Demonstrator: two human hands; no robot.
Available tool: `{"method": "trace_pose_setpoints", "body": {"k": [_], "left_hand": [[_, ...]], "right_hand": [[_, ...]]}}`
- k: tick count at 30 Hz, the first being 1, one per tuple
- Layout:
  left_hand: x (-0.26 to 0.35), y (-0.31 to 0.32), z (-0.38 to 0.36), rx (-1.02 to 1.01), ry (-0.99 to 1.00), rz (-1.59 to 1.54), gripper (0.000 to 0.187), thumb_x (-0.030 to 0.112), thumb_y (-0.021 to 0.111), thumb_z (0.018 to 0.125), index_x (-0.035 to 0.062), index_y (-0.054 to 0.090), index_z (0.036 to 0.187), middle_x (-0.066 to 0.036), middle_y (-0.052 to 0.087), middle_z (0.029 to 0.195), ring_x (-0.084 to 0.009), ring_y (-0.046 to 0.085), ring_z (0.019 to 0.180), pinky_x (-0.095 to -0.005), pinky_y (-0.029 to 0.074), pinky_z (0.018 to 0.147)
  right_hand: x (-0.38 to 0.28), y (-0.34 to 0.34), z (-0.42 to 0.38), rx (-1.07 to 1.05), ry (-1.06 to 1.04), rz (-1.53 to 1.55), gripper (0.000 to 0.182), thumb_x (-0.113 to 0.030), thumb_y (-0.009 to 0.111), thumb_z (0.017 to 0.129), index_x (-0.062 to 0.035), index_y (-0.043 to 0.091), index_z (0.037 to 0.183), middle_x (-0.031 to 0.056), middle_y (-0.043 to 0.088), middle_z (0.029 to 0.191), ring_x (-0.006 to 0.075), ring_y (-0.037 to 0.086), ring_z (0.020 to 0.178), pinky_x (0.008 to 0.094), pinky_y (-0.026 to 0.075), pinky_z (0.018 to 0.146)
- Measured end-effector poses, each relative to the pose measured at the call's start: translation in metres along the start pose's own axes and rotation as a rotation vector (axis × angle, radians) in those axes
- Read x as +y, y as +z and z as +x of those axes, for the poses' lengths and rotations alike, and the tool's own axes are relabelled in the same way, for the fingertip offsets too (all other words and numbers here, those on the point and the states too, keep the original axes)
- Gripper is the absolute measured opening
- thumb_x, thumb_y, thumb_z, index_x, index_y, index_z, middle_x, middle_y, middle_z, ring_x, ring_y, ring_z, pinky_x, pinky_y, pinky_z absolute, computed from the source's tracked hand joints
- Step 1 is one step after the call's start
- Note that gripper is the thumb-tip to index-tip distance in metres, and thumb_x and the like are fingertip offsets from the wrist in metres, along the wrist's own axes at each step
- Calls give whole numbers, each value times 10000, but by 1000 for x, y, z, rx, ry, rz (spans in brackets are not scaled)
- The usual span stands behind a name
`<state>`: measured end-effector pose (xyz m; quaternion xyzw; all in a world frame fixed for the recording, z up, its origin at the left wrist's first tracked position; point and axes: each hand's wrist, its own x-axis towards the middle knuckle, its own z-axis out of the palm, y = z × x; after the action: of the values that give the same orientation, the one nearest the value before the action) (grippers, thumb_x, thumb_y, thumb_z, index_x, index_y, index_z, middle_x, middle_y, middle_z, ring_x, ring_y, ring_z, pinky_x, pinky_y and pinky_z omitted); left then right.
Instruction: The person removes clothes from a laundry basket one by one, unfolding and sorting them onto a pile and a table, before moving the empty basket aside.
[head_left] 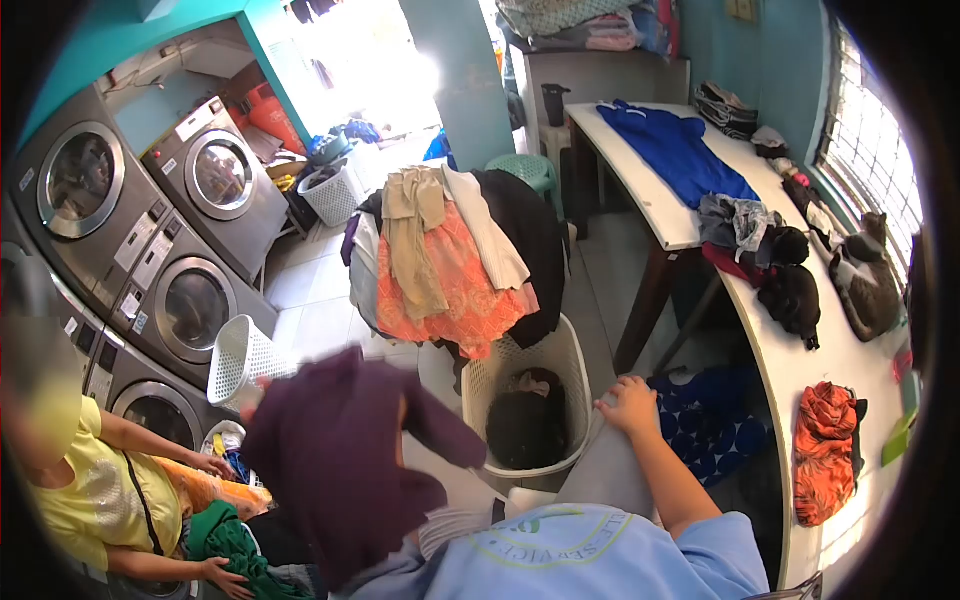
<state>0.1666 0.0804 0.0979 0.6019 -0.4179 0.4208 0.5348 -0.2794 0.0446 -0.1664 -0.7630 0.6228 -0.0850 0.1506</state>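
A dark purple long-sleeved garment (350,450) is held up on my left side, one sleeve reaching towards the middle. Only a blurred bit of my left hand (258,392) shows at its far-left edge, closed on the cloth; the rest is hidden. My right hand (630,405) lies with fingers apart on my grey-clad knee, holding nothing, beside a white laundry basket (578,400). Dark cloth (525,425) lies in that basket. Just beyond it is a heap of clothes, with an orange patterned cloth (450,275) and a tan garment (412,240) on top.
At left, a person in a yellow top (120,490) handles a green cloth (235,550) near stacked washing machines (195,300). Another white basket (245,360) stands there. The white table (740,255) on the right bears a blue garment (680,150), folded orange cloth (828,450) and a cat (865,285).
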Motion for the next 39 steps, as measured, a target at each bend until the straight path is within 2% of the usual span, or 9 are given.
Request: {"method": "trace_pose_setpoints", "body": {"k": [8, 12, 18, 20, 22, 24, 26, 30, 39], "left_hand": [[-34, 202, 0, -373, 197, 283, 759, 569, 591, 808, 213, 346, 1431, -250, 247, 1475, -538, 294, 1283, -596, 305, 1021], [-73, 229, -99, -1261, -104, 325, 760, 628, 492, 832, 254, 284, 1460, -142, 73, 1555, -445, 115, 1396, -661, 157, 1060], [-71, 151, -360, -1543, -43, 111, 793, 518, 640, 785, 228, 315, 1448, -189, 103, 1539, -445, 158, 1388, -691, 180, 1031], [-11, 67, -349, -1957, -8, 58, 782, 535, 667, 757, 241, 374, 1420, -183, 141, 1533, -434, 171, 1387, -700, 202, 1013], [-8, 11, -373, -1998, -3, -35, 765, 538, 672, 749, 263, 395, 1407, -172, 173, 1529, -417, 169, 1392, -689, 212, 1017], [-3, -39, -354, -1719, -153, -75, 683, 432, 636, 824, 174, 390, 1406, -189, 309, 1461, -394, 269, 1354, -588, 269, 1046], [-18, -78, -328, -1364, -274, 3, 744, 259, 635, 846, 23, 250, 1438, -199, 525, 1181, -391, 547, 1006, -490, 443, 829], [-76, -160, -267, -646, -888, 175, 871, 179, 593, 877, -39, -26, 1450, -158, 617, 818, -336, 601, 699, -409, 482, 658], [-195, -343, -250, -12, -1092, 993, 984, 220, 609, 857, -185, -141, 1349, -213, 665, 817, -341, 665, 750, -371, 526, 720]], "right_hand": [[23, 13, 25, 216, -19, 170, 345, -403, 701, 729, -65, 701, 795, 70, 665, 856, 254, 579, 907, 404, 452, 781], [24, 7, 27, 232, 35, 190, 333, -379, 695, 741, -47, 693, 770, 80, 664, 823, 267, 591, 864, 388, 462, 765], [18, -1, 31, 195, 63, 210, 327, -366, 684, 763, -39, 691, 774, 118, 665, 857, 302, 595, 896, 403, 466, 796], [16, 0, 34, 167, 106, 169, 321, -365, 681, 767, -45, 693, 791, 131, 665, 868, 313, 596, 909, 410, 468, 806], [10, 8, 35, 155, 154, 61, 311, -367, 663, 783, -62, 690, 837, 139, 665, 884, 330, 599, 927, 422, 474, 805], [1, 14, 41, 57, 186, -30, 313, -376, 639, 801, -77, 681, 881, 140, 667, 912, 340, 604, 940, 433, 482, 791], [-6, 19, 49, -33, 184, -121, 328, -388, 620, 816, -80, 674, 915, 147, 669, 950, 349, 608, 949, 443, 486, 791], [-1, 36, 53, -48, 42, -230, 363, -413, 595, 834, -80, 667, 960, 146, 670, 962, 359, 612, 945, 455, 486, 791], [4, 39, 50, -88, 40, -269, 388, -419, 546, 863, -78, 651, 1017, 119, 647, 1064, 350, 577, 1003, 455, 472, 830]]}}
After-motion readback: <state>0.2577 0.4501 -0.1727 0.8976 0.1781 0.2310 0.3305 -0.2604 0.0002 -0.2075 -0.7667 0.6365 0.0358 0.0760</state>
